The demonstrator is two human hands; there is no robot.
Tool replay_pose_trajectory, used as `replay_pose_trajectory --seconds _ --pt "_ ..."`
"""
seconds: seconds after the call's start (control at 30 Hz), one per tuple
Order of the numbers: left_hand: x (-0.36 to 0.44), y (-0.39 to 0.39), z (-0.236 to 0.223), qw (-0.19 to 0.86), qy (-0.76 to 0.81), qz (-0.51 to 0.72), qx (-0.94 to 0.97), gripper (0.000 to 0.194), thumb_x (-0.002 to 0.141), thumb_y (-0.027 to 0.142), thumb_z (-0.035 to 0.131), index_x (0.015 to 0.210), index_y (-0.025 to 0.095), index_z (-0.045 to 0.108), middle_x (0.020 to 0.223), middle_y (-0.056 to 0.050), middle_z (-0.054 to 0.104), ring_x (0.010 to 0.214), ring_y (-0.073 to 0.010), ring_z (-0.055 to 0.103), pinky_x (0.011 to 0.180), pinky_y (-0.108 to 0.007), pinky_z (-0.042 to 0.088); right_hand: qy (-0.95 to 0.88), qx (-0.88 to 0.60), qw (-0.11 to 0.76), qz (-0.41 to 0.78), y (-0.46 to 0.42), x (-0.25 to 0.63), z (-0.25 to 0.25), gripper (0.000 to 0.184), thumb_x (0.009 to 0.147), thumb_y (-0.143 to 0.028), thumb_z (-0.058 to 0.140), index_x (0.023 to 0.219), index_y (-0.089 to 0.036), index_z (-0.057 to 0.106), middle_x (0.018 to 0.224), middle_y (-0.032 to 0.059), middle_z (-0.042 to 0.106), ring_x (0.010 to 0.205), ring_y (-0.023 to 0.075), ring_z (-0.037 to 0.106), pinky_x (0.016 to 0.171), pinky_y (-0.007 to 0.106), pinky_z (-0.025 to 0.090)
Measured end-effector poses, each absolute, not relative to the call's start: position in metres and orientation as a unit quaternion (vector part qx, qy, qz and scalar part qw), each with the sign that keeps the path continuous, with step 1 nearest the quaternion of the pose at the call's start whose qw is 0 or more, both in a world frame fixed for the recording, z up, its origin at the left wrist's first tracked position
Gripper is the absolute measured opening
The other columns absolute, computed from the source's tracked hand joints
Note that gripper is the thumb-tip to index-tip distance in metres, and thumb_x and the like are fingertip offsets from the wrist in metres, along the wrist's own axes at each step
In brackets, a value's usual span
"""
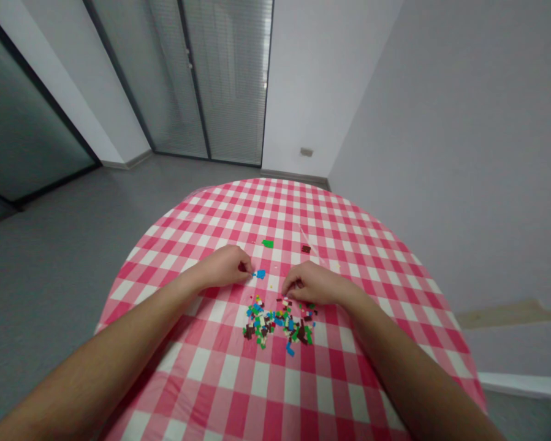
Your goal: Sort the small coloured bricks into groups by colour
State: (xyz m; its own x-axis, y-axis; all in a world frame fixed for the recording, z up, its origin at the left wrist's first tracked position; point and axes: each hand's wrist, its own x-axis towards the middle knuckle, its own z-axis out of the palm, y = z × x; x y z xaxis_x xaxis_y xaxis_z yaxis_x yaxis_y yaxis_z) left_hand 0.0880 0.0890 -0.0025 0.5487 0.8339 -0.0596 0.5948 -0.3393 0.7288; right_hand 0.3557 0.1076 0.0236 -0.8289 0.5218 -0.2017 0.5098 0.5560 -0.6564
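From where I stand, the heap of small toy building bricks [279,321] lies on the near half of the round table, below and between the person's two hands. It spreads a little wider from side to side than from front to back, a jumble of blue, green, white, dark brown and a few yellow and red bits, hard-edged and plastic-looking, pointing every which way. At its near edge a longer blue piece [290,349] slants, its long axis running from upper left down toward the right. The left hand [231,267] is at the left of a blue clump [261,274], thumb and forefinger drawn nearly together; a tiny blue bit sits right at the tips, though I cannot tell whether it is gripped. That clump is blocky, its narrow end toward those fingers. The right hand [312,283] curls over the heap's far edge, fingers bent in and tips close together; whether they have hold of anything I cannot tell. Farther off lie a flat green cluster [268,244], its long axis running crosswise, and a squarish dark brown one [306,249]. Beneath everything is a smooth red-and-white checked tablecloth [229,380], creased toward the lower left.
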Motion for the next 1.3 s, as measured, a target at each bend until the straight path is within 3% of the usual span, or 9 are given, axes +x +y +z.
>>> replay_pose_trajectory --seconds 0.1,0.27,0.57,0.8,1.03,1.3 --pt "0.090 0.089 -0.003 0.310 0.459 0.155 0.818 0.013 0.075 0.021 0.061 0.065 0.016 0.067 0.055 0.000 0.060 0.053 -0.0093 0.045 0.056 -0.025 0.033 -0.887 -0.300 0.018 0.349 0.108 0.354 0.020 0.029 0.073 -0.002 0.057 0.086 -0.018 0.077 0.084 0.0039 0.076 0.071 0.0153 0.067 0.063 0.024 0.047" --pt "0.094 0.087 -0.001 0.307 0.459 0.142 0.822 0.021 0.077 0.029 0.065 0.062 0.015 0.066 0.052 0.001 0.057 0.050 -0.0082 0.041 0.054 -0.024 0.031 -0.892 -0.328 0.059 0.306 0.103 0.347 0.017 0.021 0.078 -0.007 0.059 0.086 -0.016 0.076 0.084 0.0053 0.075 0.070 0.0151 0.064 0.062 0.025 0.044" --pt "0.097 0.085 0.004 0.319 0.460 0.139 0.817 0.016 0.076 0.021 0.062 0.063 0.015 0.067 0.057 0.000 0.062 0.052 -0.0081 0.044 0.052 -0.023 0.029 -0.884 -0.386 0.139 0.224 0.098 0.331 0.005 0.016 0.085 -0.014 0.058 0.086 -0.014 0.074 0.087 0.0082 0.073 0.075 0.0180 0.063 0.068 0.027 0.042" --pt "0.103 0.083 0.011 0.291 0.472 0.128 0.822 0.023 0.076 0.016 0.059 0.053 0.015 0.058 0.048 0.002 0.048 0.048 -0.0069 0.032 0.051 -0.027 0.023 -0.896 -0.316 0.140 0.280 0.096 0.336 0.008 0.017 0.080 -0.010 0.059 0.085 -0.016 0.074 0.081 0.0046 0.071 0.071 0.0151 0.060 0.065 0.024 0.041" --pt "0.105 0.084 0.007 0.286 0.480 0.141 0.817 0.022 0.079 0.021 0.060 0.059 0.014 0.065 0.051 0.000 0.056 0.049 -0.0077 0.038 0.053 -0.026 0.026 -0.892 -0.351 0.151 0.241 0.097 0.330 -0.001 0.015 0.084 -0.012 0.060 0.087 -0.016 0.075 0.083 0.0057 0.070 0.073 0.0154 0.060 0.067 0.025 0.040" --pt "0.099 0.085 0.002 0.302 0.477 0.133 0.815 0.015 0.077 0.018 0.061 0.078 0.015 0.075 0.073 -0.005 0.073 0.059 -0.0118 0.056 0.059 -0.025 0.035 -0.883 -0.397 0.163 0.189 0.094 0.325 -0.009 0.013 0.089 -0.021 0.063 0.086 -0.015 0.074 0.083 0.0061 0.068 0.074 0.0154 0.058 0.066 0.026 0.039"
